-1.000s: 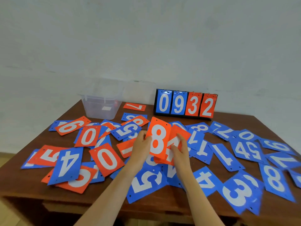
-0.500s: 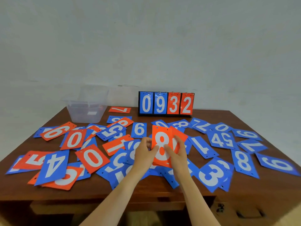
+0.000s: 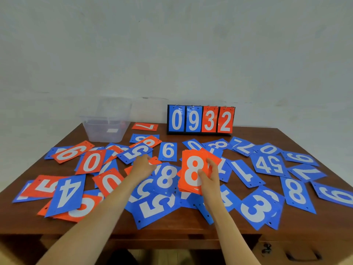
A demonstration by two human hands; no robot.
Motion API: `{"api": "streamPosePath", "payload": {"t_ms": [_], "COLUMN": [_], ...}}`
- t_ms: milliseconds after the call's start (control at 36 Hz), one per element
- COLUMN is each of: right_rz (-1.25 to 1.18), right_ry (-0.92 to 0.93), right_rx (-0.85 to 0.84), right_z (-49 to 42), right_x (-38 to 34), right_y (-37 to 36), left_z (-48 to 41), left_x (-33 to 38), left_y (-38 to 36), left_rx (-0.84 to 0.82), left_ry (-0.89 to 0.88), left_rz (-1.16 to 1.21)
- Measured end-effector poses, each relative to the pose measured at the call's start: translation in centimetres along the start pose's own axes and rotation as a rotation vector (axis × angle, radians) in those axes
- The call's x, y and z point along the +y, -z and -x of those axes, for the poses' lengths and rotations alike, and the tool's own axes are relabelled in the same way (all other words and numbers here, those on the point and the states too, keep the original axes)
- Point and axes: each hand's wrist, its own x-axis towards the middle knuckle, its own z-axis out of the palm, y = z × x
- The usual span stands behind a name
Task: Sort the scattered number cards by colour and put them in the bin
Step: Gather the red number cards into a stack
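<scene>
A stack of orange cards (image 3: 192, 175), an 8 on top, is held tilted above the middle of the surface by our right hand (image 3: 208, 181). Its grip is closed on the stack's right edge, thumb on the face of the top card. At 9 o'clock from the stack our left hand (image 3: 142, 166) lies over the scattered cards, fingertips at a half-hidden orange card (image 3: 155, 160); whether its grip has hold of that card we cannot tell. The clear plastic bin (image 3: 105, 129) sits at 11 o'clock on the surface, well apart from both hands.

The surface (image 3: 172, 229) is dark brown wood, with a drawer (image 3: 286, 247) under its front edge at 5 o'clock. Behind it rises a pale grey wall (image 3: 172, 54). At 12 o'clock a scoreboard (image 3: 200, 120) stands upright, reading 0932.

We count one bin and one scoreboard of four panels, two blue and two orange. At least eight loose orange cards (image 3: 93, 161) lie mostly between 9 and 11 o'clock. The blue cards (image 3: 296, 192) overlap too thickly for an exact count, but there are more than a dozen, spread mainly from 1 to 5 o'clock.
</scene>
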Motion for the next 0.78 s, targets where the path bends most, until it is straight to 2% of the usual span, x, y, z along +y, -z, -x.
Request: {"api": "streamPosePath", "payload": {"t_ms": [56, 139, 222, 389, 500, 583, 694, 778], "right_rz": [-0.004, -0.003, -0.005, 0.022, 0.007, 0.019, 0.031, 0.043], "right_ry": [-0.013, -0.023, -0.035, -0.046, -0.048, -0.05, -0.057, -0.053], "right_rx": [0.005, 0.006, 0.007, -0.001, -0.018, -0.028, -0.029, -0.024], "right_z": [-0.4, -0.7, -1.1, -1.7, -1.6, -1.5, -1.4, -1.2], "right_x": [0.1, 0.1, 0.3, 0.5, 0.7, 0.7, 0.5, 0.4], "right_y": [-0.1, -0.4, -0.6, -1.1, -1.5, -1.9, -2.1, -2.1], "left_z": [-1.7, -3.5, -4.5, -5.4, -5.4, -5.3, -5.1, -4.8], "left_x": [-1.1, -2.2, -2.8, -3.3, -3.5, -3.7, -4.4, -4.4], "left_y": [0.8, 1.6, 2.3, 2.6, 2.4, 1.8, 1.5, 1.8], "left_rx": [-0.073, -0.189, -0.26, -0.258, -0.171, -0.031, 0.163, 0.237], "left_ry": [0.07, 0.141, 0.181, 0.221, 0.204, 0.16, 0.103, 0.063], "left_rz": [-0.251, -0.413, -0.47, -0.477, -0.528, -0.524, -0.319, -0.149]}}
